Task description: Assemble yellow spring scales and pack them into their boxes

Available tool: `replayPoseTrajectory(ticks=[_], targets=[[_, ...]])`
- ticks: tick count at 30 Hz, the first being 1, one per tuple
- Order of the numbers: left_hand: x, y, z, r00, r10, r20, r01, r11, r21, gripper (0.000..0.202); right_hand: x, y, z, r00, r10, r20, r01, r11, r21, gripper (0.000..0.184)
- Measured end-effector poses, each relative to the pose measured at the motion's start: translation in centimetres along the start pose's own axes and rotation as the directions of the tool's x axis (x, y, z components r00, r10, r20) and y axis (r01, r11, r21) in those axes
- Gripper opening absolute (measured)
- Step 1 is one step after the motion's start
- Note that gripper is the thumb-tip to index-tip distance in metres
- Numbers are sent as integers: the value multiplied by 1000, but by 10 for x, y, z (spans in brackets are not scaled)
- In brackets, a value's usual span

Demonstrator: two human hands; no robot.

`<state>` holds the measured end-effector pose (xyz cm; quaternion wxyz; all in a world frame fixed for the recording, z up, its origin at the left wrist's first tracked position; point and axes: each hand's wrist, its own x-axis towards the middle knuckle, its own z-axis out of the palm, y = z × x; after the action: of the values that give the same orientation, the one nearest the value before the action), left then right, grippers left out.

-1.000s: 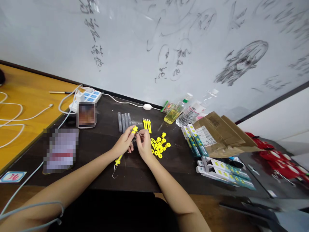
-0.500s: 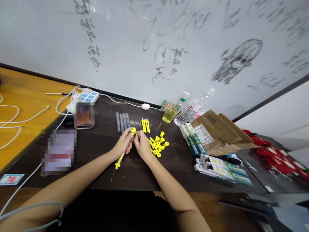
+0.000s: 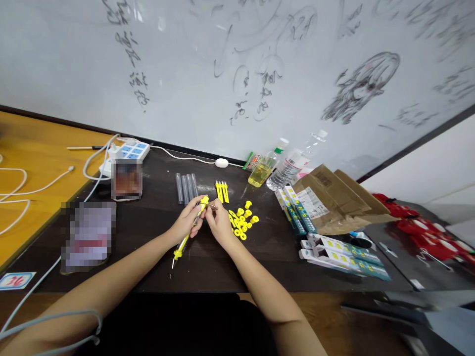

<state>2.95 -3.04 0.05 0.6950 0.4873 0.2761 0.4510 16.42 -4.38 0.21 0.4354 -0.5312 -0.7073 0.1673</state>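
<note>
Right fingertips (image 3: 215, 211) pinched shut on a thin wire (image 3: 211, 205) at the top cap of the rod (image 3: 179, 252). The wire is too small for me to make out its shape. Left hand (image 3: 186, 223) is closed around the rod's upper half and holds it tilted just over the table (image 3: 156, 267), beside the right hand (image 3: 219, 223).

Change: a second ago a wire hook hung well below the rod's lower collar. Now only a short tip shows there. I judge the wire has been drawn up through the rod. Both hands have barely shifted.

Around:
- Yellow caps (image 3: 243, 222) lie just beside the right hand, the closest clutter.
- Yellow sticks (image 3: 221, 190) and clear tubes (image 3: 185, 187) lie behind the hands.
- Boxes (image 3: 297, 212) and bottles (image 3: 263, 170) stand well apart to the right.
</note>
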Motion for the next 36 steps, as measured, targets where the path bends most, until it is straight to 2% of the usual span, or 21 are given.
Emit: replayPoseTrajectory(ticks=[6,10,15,18,24,28,31,33,36], targets=[[0,6,0,997,-77,7,77,993,-88,42,1,4,1,1000,1,-9,-2,994,-112,11],[3,10,-3,988,-148,48,154,975,-160,36,1,5,-2,1000,-13,-11,12,998,-64,15],[6,11,-10,953,-239,188,285,918,-277,22,3,6,-6,1000,-22,-15,23,999,46,16],[7,9,-13,942,-264,207,322,884,-340,16,4,5,-8,999,-31,21,30,997,69,16],[8,9,-13,913,-307,268,387,858,-337,21,5,3,-8,999,-19,40,15,997,79,19],[7,10,-12,923,-278,266,347,901,-261,21,5,5,-7,1000,-3,27,-1,991,133,22],[5,11,-9,968,-167,185,198,967,-160,29,7,8,-9,999,43,31,-49,966,252,23],[5,10,-8,990,-78,114,84,995,-46,42,8,9,-11,994,94,50,-106,919,380,22],[5,7,-10,997,20,70,-31,985,169,53,10,8,-14,982,174,79,-188,811,553,26]])
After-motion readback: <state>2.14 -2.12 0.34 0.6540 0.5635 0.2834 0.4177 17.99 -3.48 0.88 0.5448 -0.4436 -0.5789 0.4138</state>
